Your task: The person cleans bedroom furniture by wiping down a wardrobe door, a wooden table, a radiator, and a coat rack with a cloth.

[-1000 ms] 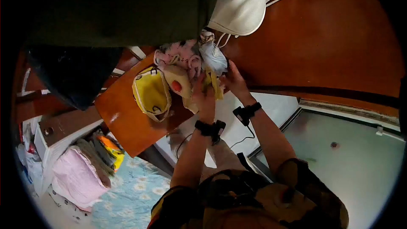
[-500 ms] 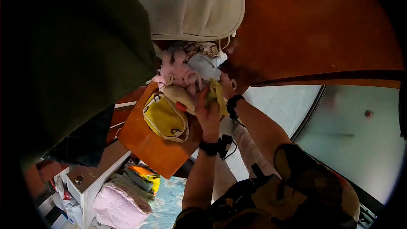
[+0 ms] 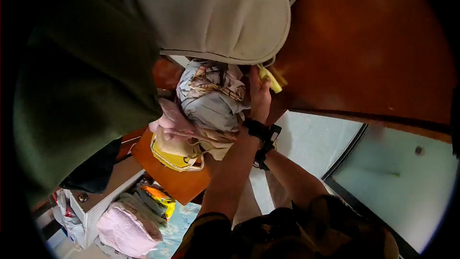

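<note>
My left hand (image 3: 260, 97) is closed on a yellow cloth (image 3: 271, 78), just below the pale chair cushion. My right forearm (image 3: 292, 170) ends behind my left forearm, which hides my right hand. Beside my left hand lies a heap of clothes, with a grey-white garment (image 3: 211, 108) and a patterned piece (image 3: 208, 80) on top. A pink cloth (image 3: 173, 121) is at the heap's left. Below it, a yellow piece with pale edging (image 3: 175, 157) rests on the wooden surface (image 3: 187, 184).
The pale cushion (image 3: 215, 14) overhangs the heap. Dark green cloth (image 3: 81, 91) hangs at left. Reddish-brown wood (image 3: 369, 43) spans the upper right, above a frosted glass panel (image 3: 407, 177). A folded pink quilt (image 3: 127, 228) lies at lower left.
My left hand has moved up and right with the yellow cloth. My right hand has gone behind my left forearm. The grey-white garment now covers more of the heap, and the pink cloth shows lower left.
</note>
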A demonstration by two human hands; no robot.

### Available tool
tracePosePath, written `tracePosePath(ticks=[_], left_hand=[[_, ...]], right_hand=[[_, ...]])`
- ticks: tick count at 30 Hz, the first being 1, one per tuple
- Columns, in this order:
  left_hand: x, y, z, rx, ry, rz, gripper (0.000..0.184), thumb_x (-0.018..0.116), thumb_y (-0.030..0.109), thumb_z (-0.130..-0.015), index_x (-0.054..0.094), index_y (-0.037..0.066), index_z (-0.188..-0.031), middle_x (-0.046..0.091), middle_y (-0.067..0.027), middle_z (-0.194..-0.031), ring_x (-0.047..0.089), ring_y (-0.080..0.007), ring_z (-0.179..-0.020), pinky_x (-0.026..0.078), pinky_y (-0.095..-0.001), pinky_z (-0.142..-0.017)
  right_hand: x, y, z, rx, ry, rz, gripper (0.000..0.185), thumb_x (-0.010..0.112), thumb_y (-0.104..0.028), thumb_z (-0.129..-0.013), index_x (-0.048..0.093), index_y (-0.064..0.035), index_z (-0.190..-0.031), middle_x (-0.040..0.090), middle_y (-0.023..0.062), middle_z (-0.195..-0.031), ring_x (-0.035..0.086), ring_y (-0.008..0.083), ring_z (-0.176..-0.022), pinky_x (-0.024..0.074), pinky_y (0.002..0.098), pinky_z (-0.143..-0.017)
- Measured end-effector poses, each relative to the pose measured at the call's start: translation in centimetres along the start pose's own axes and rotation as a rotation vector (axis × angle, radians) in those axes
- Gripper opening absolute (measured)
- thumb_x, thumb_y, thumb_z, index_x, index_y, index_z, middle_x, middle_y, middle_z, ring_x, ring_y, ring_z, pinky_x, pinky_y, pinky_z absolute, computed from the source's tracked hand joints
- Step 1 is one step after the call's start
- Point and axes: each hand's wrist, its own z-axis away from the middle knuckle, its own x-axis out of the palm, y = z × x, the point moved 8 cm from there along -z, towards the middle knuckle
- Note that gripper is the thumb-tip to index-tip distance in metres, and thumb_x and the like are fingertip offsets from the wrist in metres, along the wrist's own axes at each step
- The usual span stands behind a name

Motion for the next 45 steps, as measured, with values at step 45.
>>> tracePosePath(ticks=[45], left_hand=[[-10.7,-12.7,-15.2,0.15,-0.134,-2.368,0.036,0.052,0.023,-0.092,0.058,0.004,-0.122,0.058,-0.0155,-0.12,0.054,-0.0294,-0.108,0.043,-0.0384,-0.093]], right_hand=[[-5.7,6.0,-0.2,0.157,-0.413,0.154,0.052,0.05,0.004,-0.089,0.042,-0.0018,-0.139,0.06,0.0056,-0.109,0.056,0.0135,-0.091,0.0473,0.0285,-0.081]])
